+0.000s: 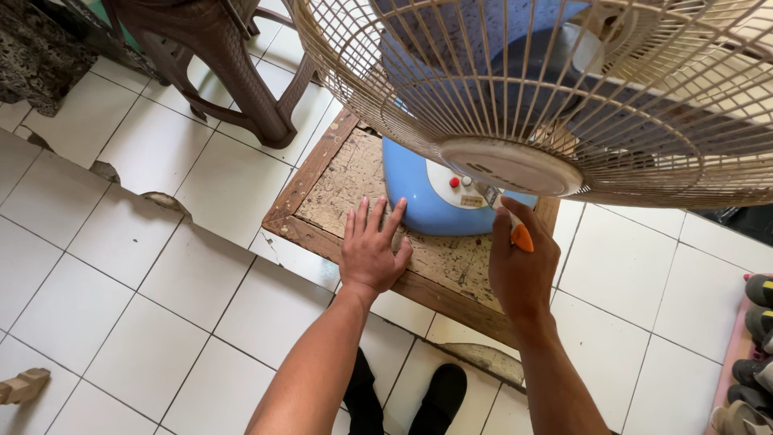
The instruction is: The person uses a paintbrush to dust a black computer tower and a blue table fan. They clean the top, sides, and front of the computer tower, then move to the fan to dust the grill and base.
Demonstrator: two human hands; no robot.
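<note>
Black shoes (441, 395) at the bottom centre of the frame stand on white floor tiles (145, 354), beneath two bare forearms reaching upward. The left hand (372, 250), left of centre, lies flat with fingers spread on a worn wooden board (322, 165), its fingertips touching the blue base (419, 205) of a standing fan. The right hand (522, 262), just right of centre, is closed around an orange-handled tool (520, 235), likely a screwdriver, whose tip points up at the white control panel with a red button (454, 182) on the base; the tip itself is hard to make out. Above, the fan's beige wire guard (515, 89) fills the upper right of the frame, blue blades visible behind it. A brown plastic chair (217, 56) stands at upper left. Shoes on a rack (753, 354) line the lower right edge.
</note>
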